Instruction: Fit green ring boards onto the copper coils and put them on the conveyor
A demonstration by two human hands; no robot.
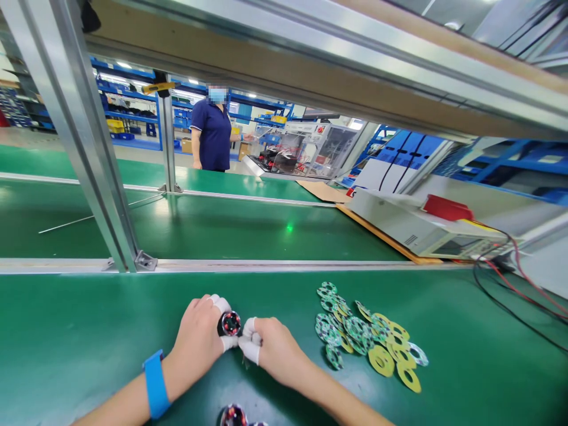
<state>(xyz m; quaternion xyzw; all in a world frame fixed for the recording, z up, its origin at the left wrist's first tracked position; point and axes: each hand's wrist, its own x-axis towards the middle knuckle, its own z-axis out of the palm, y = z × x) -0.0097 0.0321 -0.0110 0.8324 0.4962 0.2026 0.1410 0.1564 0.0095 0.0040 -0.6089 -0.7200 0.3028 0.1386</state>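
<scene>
Green bench mat (89, 331), factory line; two bare hands meeting over one small round part.

Nearest edge: second round part (233, 416), cut off by the frame, untouched. Just beyond: left hand (199, 337), blue wristband (155, 383), white-capped fingertips (222, 304) curled round and pinching a small round black part (229, 323) with red and white dots on its face, held low over the mat at centre. Right hand (270, 346) touching it from the side, capped fingertips (249, 326) pressed together against its rim. Judged step: fitting or seating something on the held part. Next move likely calls for steady grip and fine fingertip alignment. To the right, near but apart: loose heap of green and yellow ring boards (368, 334). Further: aluminium frame post (102, 177), white instrument (412, 228) with red and black leads. Far back: a person in a dark blue shirt (213, 133), standing.
</scene>
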